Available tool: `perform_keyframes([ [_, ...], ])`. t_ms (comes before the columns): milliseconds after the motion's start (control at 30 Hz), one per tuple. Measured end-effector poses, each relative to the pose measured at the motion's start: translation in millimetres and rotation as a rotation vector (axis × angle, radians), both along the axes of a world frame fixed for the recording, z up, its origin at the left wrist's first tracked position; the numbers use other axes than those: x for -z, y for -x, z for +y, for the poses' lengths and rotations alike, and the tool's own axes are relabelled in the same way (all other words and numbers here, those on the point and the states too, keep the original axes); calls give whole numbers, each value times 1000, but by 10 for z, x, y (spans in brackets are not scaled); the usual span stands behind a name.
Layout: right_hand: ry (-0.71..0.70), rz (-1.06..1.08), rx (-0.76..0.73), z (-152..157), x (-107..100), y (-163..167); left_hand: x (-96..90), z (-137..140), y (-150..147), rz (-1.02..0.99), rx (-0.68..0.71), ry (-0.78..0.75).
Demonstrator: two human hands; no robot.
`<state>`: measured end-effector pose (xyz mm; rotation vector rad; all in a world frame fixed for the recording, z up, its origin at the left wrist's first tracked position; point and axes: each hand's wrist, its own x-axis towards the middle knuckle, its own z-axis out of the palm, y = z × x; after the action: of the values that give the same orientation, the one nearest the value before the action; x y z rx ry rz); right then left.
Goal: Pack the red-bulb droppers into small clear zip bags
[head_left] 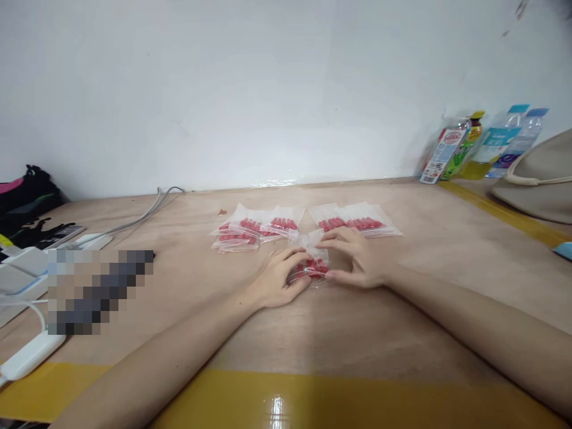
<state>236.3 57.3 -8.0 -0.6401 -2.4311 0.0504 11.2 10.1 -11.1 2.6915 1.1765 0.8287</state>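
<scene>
A small clear plastic bag (318, 266) of red pieces lies on the wooden table in front of me. My left hand (280, 279) holds its left side, with curved fingers over it and the thumb along the lower edge. At the right side, my right hand (357, 259) has thumb and fingers spread, their tips at the bag's edge. Just behind are more bags of red pieces, in a left group (236, 237) and a right group (351, 223), lying in overlapping rows. What the red pieces are is too small to tell.
White plugs and a power strip (27, 277) with cables lie at the left, beside a blurred-out dark object (105, 292). Bottles (485, 155) and a carton (442, 156) stand at the back right by a beige hat-like item (540, 179). Yellow tape (250, 396) runs along the front edge.
</scene>
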Motion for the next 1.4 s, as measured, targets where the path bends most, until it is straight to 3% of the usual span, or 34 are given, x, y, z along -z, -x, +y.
perform_keyframes([
  [133, 82, 61, 18, -214, 14, 199, 4, 21, -55, -42, -61, -12],
  [300, 171, 110, 91, -247, 83, 271, 0, 21, -100, -36, -101, -19],
  [633, 107, 153, 114, -257, 226, 167, 21, 10, -84, -67, -28, -54],
  [833, 71, 80, 96, -271, 205, 204, 34, 36, -82, -46, -30, -18],
  [1133, -333, -145, 83, -269, 141, 243, 37, 45, -77, -53, -30, -47],
  [1400, -488, -157, 14, -231, 106, 244, 1, -6, -102, -9, -65, -38],
])
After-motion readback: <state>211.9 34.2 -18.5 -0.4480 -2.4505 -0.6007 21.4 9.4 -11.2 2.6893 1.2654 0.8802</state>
